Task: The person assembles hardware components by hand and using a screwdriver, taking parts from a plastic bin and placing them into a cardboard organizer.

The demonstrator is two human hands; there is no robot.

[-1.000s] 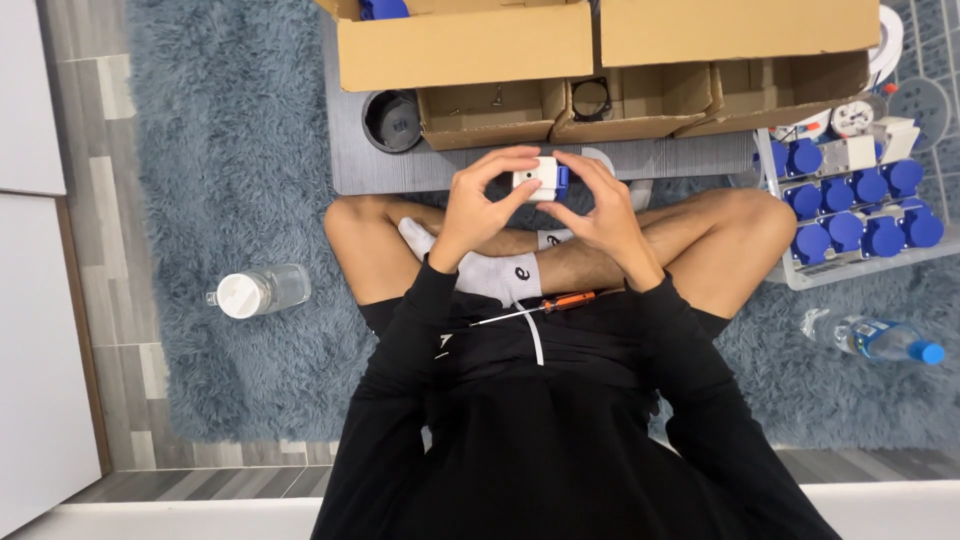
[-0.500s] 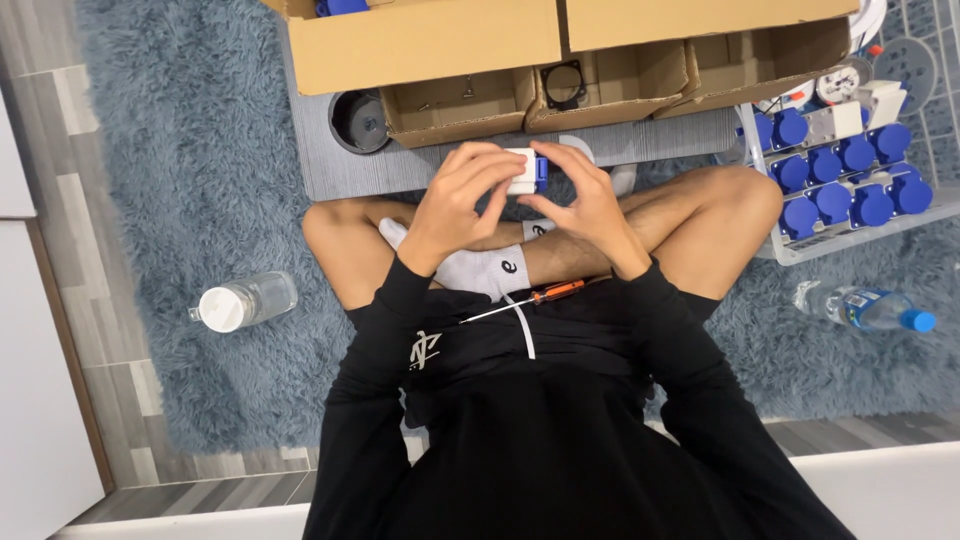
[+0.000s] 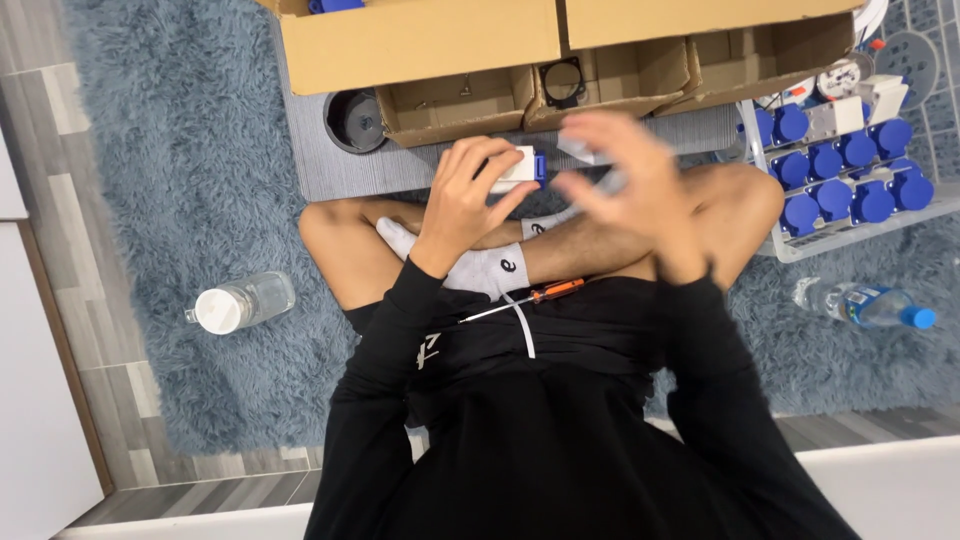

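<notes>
I sit cross-legged on a shaggy blue-grey rug. My left hand grips a small white block with a blue end above my shins. Just to its right, my right hand is blurred by motion and apart from the block. A pale grey piece shows at its fingertips and looks pinched there. An orange-handled screwdriver lies across my lap, below both hands.
Open cardboard boxes stand ahead on a grey mat, with a black round cup beside them. A white tray of several blue-capped parts sits at right. Clear bottles lie at left and right.
Both hands were closed together on the white and blue block. Now the right hand has pulled away to the right, and only the left hand keeps the block.
</notes>
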